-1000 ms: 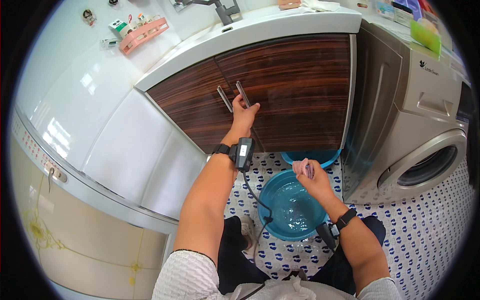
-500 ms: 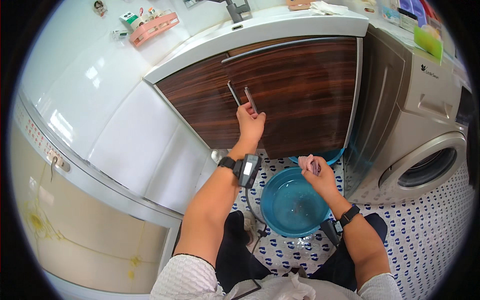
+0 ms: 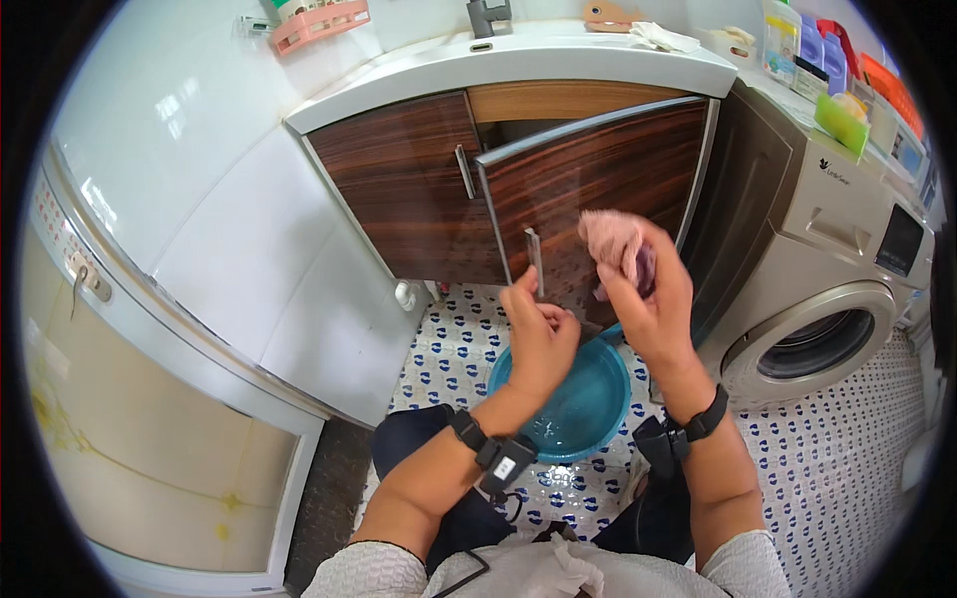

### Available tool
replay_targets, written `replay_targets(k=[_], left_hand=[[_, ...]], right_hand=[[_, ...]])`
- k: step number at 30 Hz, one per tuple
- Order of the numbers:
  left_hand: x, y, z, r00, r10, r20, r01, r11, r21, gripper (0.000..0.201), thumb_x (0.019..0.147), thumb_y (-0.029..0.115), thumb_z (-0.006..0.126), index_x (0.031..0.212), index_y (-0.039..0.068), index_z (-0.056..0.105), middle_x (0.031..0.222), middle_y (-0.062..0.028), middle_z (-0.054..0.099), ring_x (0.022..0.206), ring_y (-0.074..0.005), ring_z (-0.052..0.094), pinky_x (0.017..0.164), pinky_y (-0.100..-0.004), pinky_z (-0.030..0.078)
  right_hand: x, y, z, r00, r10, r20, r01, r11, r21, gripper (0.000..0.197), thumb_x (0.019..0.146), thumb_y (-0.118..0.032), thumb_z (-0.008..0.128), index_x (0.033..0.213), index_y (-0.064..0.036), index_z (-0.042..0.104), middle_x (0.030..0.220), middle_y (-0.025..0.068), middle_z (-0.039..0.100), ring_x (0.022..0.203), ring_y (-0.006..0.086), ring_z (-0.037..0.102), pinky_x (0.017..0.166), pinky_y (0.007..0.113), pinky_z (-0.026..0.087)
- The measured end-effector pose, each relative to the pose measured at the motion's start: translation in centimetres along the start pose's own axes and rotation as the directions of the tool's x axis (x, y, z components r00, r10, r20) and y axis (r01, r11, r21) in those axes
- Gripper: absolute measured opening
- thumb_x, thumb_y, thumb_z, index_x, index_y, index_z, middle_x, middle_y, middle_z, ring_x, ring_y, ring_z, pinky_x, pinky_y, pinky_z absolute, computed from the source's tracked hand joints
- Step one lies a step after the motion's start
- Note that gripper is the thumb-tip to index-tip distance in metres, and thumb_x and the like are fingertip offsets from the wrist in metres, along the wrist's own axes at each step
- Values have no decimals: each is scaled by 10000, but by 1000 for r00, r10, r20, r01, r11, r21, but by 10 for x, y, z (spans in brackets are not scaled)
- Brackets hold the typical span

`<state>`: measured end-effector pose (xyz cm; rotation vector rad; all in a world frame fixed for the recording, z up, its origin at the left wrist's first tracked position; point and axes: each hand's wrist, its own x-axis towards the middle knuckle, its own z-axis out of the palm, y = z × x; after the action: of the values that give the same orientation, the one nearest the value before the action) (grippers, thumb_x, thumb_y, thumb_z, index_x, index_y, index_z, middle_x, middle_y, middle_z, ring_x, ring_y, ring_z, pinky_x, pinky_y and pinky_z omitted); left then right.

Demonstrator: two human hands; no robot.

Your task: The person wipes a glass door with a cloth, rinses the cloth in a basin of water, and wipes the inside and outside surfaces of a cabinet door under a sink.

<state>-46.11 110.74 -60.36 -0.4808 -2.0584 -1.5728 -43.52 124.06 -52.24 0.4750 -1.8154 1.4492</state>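
My left hand (image 3: 543,339) has its fingers curled at the lower end of a metal handle (image 3: 534,257) on the right cabinet door (image 3: 588,189). That dark wood-grain door stands partly open, swung toward me, with a dark gap along its upper left. My right hand (image 3: 653,299) grips a crumpled pink cloth (image 3: 610,237) in front of the same door. Below both hands, a blue basin (image 3: 588,414) of water rests on the floor, partly covered by my left hand and forearm.
The left cabinet door (image 3: 399,189) is closed beneath the white sink counter (image 3: 558,65). To the right stands a washing machine (image 3: 768,269), with bottles and baskets on top. A framed door (image 3: 179,468) is at the left. The floor (image 3: 837,478) has blue footprint-shaped marks.
The right cabinet door has swung open toward me, my left hand moving back with its handle. My right hand has lifted the pink cloth from above the basin to in front of the door.
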Motion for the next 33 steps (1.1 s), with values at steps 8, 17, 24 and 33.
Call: replay_targets(k=[8,17,24,33], left_hand=[[-69,54,13,980,59,188,-60,998,1,763,734,-22,588,1408,2,232,1164,-182,400,939,-271,580,786,-358,504],[-83,68,-13,879,266,395,-219,962,-161,495,753,65,652,1234,81,535,1088,-134,525,1034,-307,541,863,-388,473],[-46,53,-7,869,270,415,-196,957,-214,748,694,108,751,1338,29,382,1221,-172,445,1188,-353,416,992,-405,380],[-24,23,-10,760,414,501,-326,910,-257,667,766,36,657,1372,58,378,1311,-153,431,1132,-352,471,971,-408,397]], right_hand=[[54,-57,-2,967,159,197,-181,979,98,224,863,-159,493,1008,3,547,836,53,554,756,121,522,695,260,439],[41,-53,-61,992,-65,105,71,996,-46,509,847,-285,398,1194,79,479,1120,118,557,956,152,528,902,264,389],[55,-60,-69,953,-62,296,133,965,-227,491,825,-324,344,1031,85,521,1067,180,556,1061,259,500,985,327,330],[121,-12,-101,973,1,229,117,857,-502,318,890,-198,515,1131,2,567,993,84,581,853,156,566,734,265,461]])
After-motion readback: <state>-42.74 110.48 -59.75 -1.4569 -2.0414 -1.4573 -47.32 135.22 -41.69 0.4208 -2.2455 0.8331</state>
